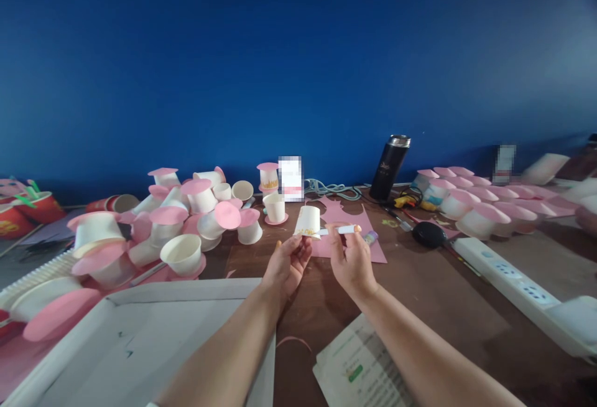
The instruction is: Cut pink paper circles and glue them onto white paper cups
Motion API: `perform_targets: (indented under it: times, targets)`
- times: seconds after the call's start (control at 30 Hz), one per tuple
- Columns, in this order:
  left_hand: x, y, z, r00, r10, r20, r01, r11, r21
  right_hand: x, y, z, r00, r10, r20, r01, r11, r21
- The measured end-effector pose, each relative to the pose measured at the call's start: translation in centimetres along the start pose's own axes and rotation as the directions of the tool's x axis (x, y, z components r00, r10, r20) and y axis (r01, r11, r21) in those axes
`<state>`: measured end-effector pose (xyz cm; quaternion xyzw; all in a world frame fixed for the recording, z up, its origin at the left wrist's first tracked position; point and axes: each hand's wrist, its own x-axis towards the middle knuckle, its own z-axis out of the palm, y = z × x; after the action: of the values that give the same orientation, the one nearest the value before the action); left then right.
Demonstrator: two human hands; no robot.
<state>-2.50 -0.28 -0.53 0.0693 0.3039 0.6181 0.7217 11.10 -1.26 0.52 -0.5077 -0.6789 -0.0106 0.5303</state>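
A white paper cup [308,219] with a yellowish pattern lies tilted in the fingers of my left hand [290,262], above the brown table. Between thumb and fingers, my right hand [349,261] grips a white marker [346,230] with an orange end. The marker's other end points left and reaches the cup's lower edge; whether it touches cannot be made out. Behind my right hand lies a pink paper sheet [342,211] with curved cut-outs, and a small glue stick [370,237] rests on it. Just beyond the held cup, another paper cup [274,208] stands on a pink disc.
Many paper cups with pink discs [198,189] crowd the left, and rows of similar cups [482,217] fill the right. A white box lid [153,332] covers the front left. A black flask [390,169], a computer mouse [428,234] and a power strip [513,282] stand right. Printed paper [361,363] lies in front.
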Motion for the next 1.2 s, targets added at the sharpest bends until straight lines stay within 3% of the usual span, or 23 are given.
perform_targets:
  times: [0.4,0.57,0.7,0.8,0.9,1.03,1.2]
  targets:
    - [0.0,0.2,0.2,1.000,-0.014,-0.022,0.013,1.000,-0.022,0.2,0.0,-0.1,1.000,-0.014,0.015,0.013,0.998,0.057]
    - [0.1,0.2,0.0,1.000,0.002,0.001,-0.002,0.999,-0.034,0.3,-0.2,-0.2,0.999,0.050,0.001,-0.049,0.972,0.231]
    - [0.0,0.4,0.2,0.998,0.005,0.058,-0.003,0.999,-0.040,0.7,0.3,0.3,0.963,0.267,0.023,-0.244,0.841,0.483]
    - [-0.4,0.5,0.3,0.991,-0.040,0.125,0.043,0.999,-0.020,1.0,1.1,0.9,0.888,0.438,0.140,-0.435,0.701,0.565]
    - [-0.8,0.4,0.3,0.979,-0.114,0.170,0.111,0.994,0.026,1.1,1.5,1.2,0.807,0.509,0.298,-0.576,0.571,0.585]
    - [-1.0,0.3,0.1,0.968,-0.161,0.193,0.151,0.986,0.066,1.0,1.2,1.2,0.787,0.490,0.375,-0.605,0.500,0.619]
    - [-1.1,0.0,0.1,0.975,-0.123,0.187,0.104,0.989,0.108,1.1,0.8,1.2,0.782,0.512,0.356,-0.606,0.488,0.628]
